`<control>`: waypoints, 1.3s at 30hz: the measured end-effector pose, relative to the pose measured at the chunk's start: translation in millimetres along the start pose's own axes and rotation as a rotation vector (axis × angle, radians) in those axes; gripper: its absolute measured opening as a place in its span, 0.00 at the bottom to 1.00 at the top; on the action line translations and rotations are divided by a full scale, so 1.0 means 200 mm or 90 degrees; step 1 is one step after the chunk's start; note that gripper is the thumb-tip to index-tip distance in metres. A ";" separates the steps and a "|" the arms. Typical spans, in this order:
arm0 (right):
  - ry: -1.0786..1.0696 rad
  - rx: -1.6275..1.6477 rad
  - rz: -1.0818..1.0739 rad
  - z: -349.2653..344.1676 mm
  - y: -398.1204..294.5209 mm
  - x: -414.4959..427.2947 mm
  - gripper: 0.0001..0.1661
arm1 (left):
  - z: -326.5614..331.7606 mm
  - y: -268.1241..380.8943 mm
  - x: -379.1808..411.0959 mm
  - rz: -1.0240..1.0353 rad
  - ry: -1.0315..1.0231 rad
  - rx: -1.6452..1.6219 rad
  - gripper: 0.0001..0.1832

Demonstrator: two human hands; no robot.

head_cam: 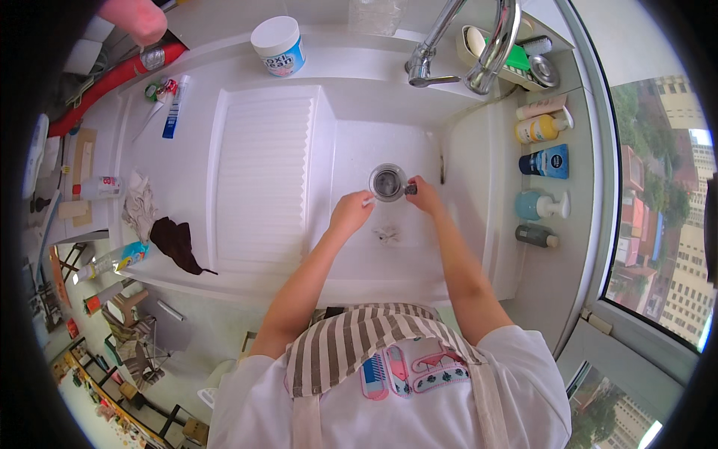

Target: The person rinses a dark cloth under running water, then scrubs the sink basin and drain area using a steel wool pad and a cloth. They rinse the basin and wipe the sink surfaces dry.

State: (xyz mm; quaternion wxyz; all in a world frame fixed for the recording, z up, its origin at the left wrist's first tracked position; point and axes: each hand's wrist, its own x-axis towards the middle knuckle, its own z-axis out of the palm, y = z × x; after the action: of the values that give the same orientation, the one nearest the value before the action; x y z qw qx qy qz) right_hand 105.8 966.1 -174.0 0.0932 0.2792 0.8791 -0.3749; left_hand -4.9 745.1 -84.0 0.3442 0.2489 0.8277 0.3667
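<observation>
Both of my hands are low in the white sink basin [359, 146], either side of the metal drain [387, 182]. My left hand [352, 212] has its fingertips closed on a small whitish item [368, 201] at the drain's lower left edge; what it is cannot be told. At the drain's right edge, my right hand [423, 195] pinches a small dark object [412, 189], too small to name. A clump of wet, pale debris or fabric [387, 234] lies on the basin floor below the drain.
A ribbed washboard [263, 179] is left of the basin. The chrome faucet [437, 56] and a white-lidded OxiClean tub [279, 45] stand behind. Bottles and tubes, including a yellow pump bottle [538, 129], line the right ledge. A dark cloth [176, 244] lies at left.
</observation>
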 end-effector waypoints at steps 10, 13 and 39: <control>-0.217 0.595 -0.298 -1.00 -0.82 -0.21 0.21 | -0.26 0.06 -0.12 0.003 0.072 -0.069 0.14; -0.190 0.690 -0.232 -0.54 -0.38 -0.05 0.16 | -0.26 0.07 -0.14 0.004 0.092 -0.081 0.14; -0.088 -0.034 0.019 -0.15 0.21 -0.08 0.17 | -0.08 -0.01 -0.18 0.093 -0.053 0.163 0.16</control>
State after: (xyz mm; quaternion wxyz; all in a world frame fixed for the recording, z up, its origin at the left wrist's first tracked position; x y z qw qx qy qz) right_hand 143.5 1003.9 -172.0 0.1666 0.2630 0.8759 -0.3685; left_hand 6.2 714.1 -63.5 0.3160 0.3655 0.8324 0.2714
